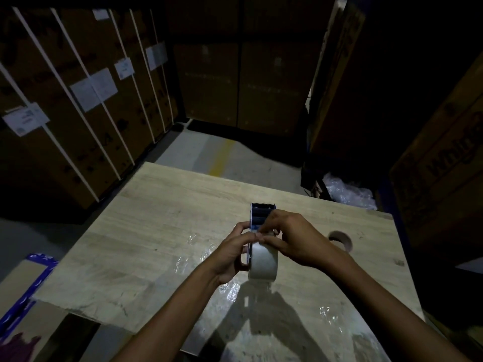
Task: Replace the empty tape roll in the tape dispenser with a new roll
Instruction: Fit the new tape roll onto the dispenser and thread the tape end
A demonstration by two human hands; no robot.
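A hand-held tape dispenser (262, 210) with a toothed blade at its far end is held above the wooden table (146, 231). A full clear tape roll (262, 262) sits in its near end. My left hand (232, 253) grips the dispenser's left side by the roll. Fingertips of my right hand (290, 237) pinch at the top of the roll, where the tape's end lies. An empty brown cardboard core (341, 240) stands on the table to the right.
Crumpled clear film (198, 248) lies on the table near my arms. Stacked strapped cartons (78, 100) line the left and back, more boxes (444, 158) the right. Bubble wrap (350, 193) lies past the table's far right corner. A flat carton (23, 288) lies at lower left.
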